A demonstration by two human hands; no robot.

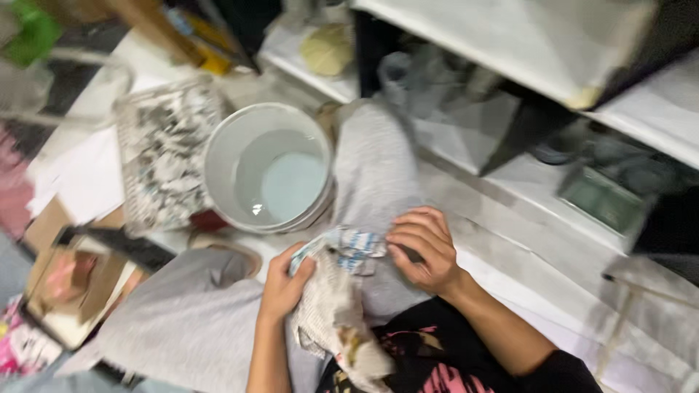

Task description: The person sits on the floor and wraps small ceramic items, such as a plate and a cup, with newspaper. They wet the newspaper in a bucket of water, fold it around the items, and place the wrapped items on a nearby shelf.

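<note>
— Two hands were on the job, closest to the camera. The left hand (pixel 285 280) had its fingers curled shut around a crumpled sheet of newspaper (pixel 331 306), and the right hand (pixel 424 251) pinched the sheet's top edge, fingers bent and pressed together. I watched it from my screen; the picture was blurred.

— Where did the paper sit?

— Over the lap, against the grey trousers (pixel 196 320), hanging down toward the dark patterned shirt (pixel 429 367). Just beyond the hands stood a white bucket (pixel 218 156) holding water, and touching it on its left a wire basket (pixel 166 156) full of torn paper scraps.

— What worried you?

— I judged the bucket the risk. It stood close beside the knee, so a shift of the leg could tip it and flood the floor. The sheet also looked soft and stained; a pull from both hands might rip it unevenly. Farther off, white shelves (pixel 510 44) held clutter I couldn't make out.
</note>
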